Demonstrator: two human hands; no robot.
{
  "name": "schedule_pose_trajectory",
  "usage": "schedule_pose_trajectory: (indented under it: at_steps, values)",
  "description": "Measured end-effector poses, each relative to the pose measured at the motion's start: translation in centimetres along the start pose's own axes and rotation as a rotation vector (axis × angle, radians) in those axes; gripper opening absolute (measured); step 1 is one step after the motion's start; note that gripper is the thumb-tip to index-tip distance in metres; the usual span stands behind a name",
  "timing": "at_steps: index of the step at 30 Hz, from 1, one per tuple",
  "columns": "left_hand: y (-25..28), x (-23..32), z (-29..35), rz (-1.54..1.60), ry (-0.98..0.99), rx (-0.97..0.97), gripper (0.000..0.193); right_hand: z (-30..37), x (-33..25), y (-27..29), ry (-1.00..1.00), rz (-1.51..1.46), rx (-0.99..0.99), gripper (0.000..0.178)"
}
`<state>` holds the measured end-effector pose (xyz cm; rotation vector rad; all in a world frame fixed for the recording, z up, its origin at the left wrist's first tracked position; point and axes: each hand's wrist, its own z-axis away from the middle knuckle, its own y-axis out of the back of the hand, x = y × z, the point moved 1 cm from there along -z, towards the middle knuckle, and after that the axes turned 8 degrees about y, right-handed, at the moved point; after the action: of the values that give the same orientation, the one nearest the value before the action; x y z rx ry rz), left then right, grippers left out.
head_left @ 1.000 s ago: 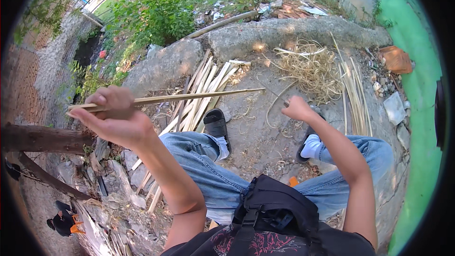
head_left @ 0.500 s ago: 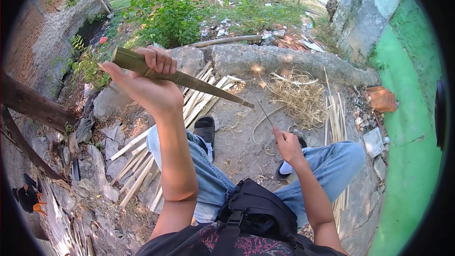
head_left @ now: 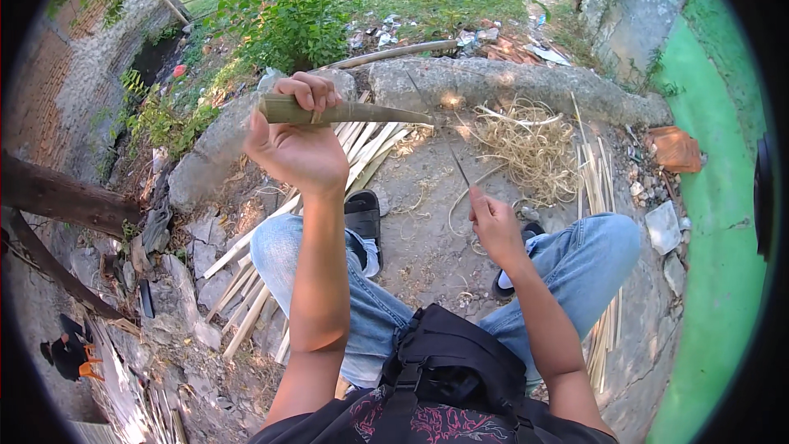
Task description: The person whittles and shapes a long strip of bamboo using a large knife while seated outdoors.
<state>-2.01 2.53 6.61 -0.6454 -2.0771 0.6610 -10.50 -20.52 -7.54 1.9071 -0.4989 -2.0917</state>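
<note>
My left hand [head_left: 297, 144] is raised at the left, its fingers closed round the thick end of a tapering green bamboo piece [head_left: 374, 113]. The piece lies almost level, its narrow tip pointing right. Lower and to the right, my right hand [head_left: 496, 228] grips a long thin knife [head_left: 458, 166]; its handle is hidden in the fist. The dark blade slants up and leftward, and its end passes close to the bamboo's tip. Whether the two touch I cannot tell. Below the left hand, pale split bamboo strips [head_left: 359, 150] lie in a pile on the ground.
A tangle of curled shavings [head_left: 530, 152] lies ahead on the right, beside more bamboo strips [head_left: 606, 337]. A low stone ledge [head_left: 509, 86] crosses in front. A green wall [head_left: 711, 279] stands right; dark wooden beams [head_left: 70, 195] are left. A person in black [head_left: 67, 353] is far left.
The bamboo piece has swung from a downward slant to nearly level, and my left hand has shifted right. The knife's blade now points more steeply up. The whole view has shifted a little.
</note>
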Motion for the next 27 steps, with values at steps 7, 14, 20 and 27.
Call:
schedule_pose_trajectory:
  at_steps: [7,14,20,27]
  values:
    - [0.5,0.8,0.8,-0.055,-0.069,0.034,0.039,0.6,-1.4,-1.2,0.057,-0.113,-0.079,0.065]
    - [-2.8,5.0,1.8,-0.075,-0.115,0.144,0.039,1.3,-2.5,0.4,0.07,-0.038,-0.058,0.064]
    - [-4.7,9.7,2.6,0.001,-0.136,0.084,0.032,0.9,-3.2,4.0,0.033,-0.054,0.03,0.056]
    - [-8.6,10.2,-0.7,-0.054,-0.026,-0.016,0.029,0.8,-1.3,2.1,0.291,-0.121,-0.017,0.052]
